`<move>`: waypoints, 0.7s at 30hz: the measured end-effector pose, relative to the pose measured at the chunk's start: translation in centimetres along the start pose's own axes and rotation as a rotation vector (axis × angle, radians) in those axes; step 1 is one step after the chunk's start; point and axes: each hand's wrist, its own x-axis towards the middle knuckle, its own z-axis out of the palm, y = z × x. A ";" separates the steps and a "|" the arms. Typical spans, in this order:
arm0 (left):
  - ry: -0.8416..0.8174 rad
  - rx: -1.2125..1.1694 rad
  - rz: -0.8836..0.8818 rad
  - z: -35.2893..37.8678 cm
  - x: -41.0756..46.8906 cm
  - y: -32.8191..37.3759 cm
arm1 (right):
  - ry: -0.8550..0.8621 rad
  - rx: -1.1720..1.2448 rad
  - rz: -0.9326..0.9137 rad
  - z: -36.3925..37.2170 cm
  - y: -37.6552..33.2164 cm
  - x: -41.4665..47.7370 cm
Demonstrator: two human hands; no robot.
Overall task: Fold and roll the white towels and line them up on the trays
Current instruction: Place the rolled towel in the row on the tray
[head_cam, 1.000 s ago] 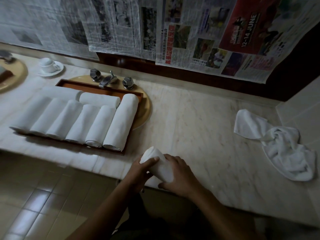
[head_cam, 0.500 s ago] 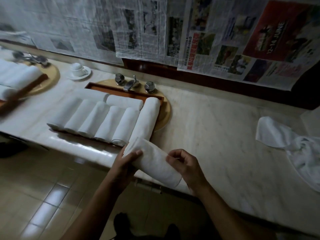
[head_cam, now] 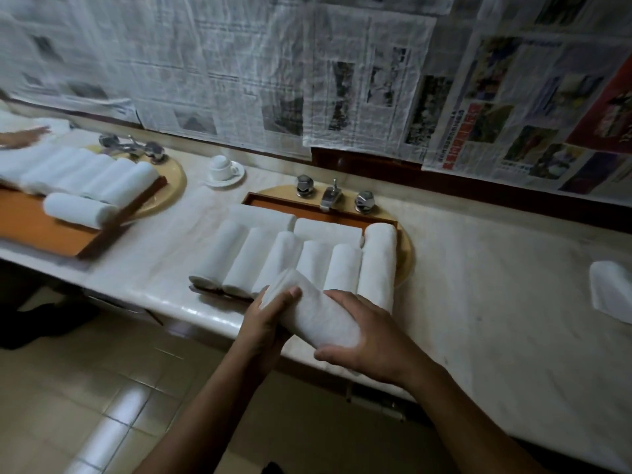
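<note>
A rolled white towel (head_cam: 311, 313) lies slantwise between my hands, over the front edge of the counter and the near ends of the towels on the tray. My left hand (head_cam: 265, 323) grips its upper left end, thumb on top. My right hand (head_cam: 366, 340) curls round its lower right end. Behind it the brown tray (head_cam: 321, 213) holds several rolled towels (head_cam: 378, 265) side by side, with two more laid across the back. A second tray (head_cam: 44, 230) at the left holds several more rolls (head_cam: 80, 210).
A tap with two knobs (head_cam: 331, 196) stands behind the near tray. A white cup on a saucer (head_cam: 224, 169) sits between the trays. Loose white towels (head_cam: 612, 295) lie at the right edge. Another person's hand (head_cam: 24, 136) shows at far left. Newspaper covers the wall.
My view has swung left, bringing the second tray into sight. Both hands carried the rolled towel up and forward to the near tray's front edge.
</note>
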 end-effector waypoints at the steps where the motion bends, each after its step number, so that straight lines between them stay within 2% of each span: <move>1: -0.021 -0.001 -0.019 -0.9 0.2 0.8 | 0.007 0.013 -0.002 0.2 -0.7 0.7; 6: -0.060 0.069 -0.013 -4.3 1.3 5.0 | -0.030 0.061 -0.002 0.6 -3.0 4.3; 13: 0.091 0.155 0.046 -6.8 4.7 9.1 | -0.034 0.142 -0.034 0.2 -4.0 11.5; 17: 0.278 0.287 0.090 -10.2 7.6 10.9 | -0.027 0.127 -0.038 -1.6 -3.0 18.5; 21: 0.452 0.573 0.126 -14.3 10.5 11.8 | 0.024 0.088 -0.024 -3.5 -1.6 27.7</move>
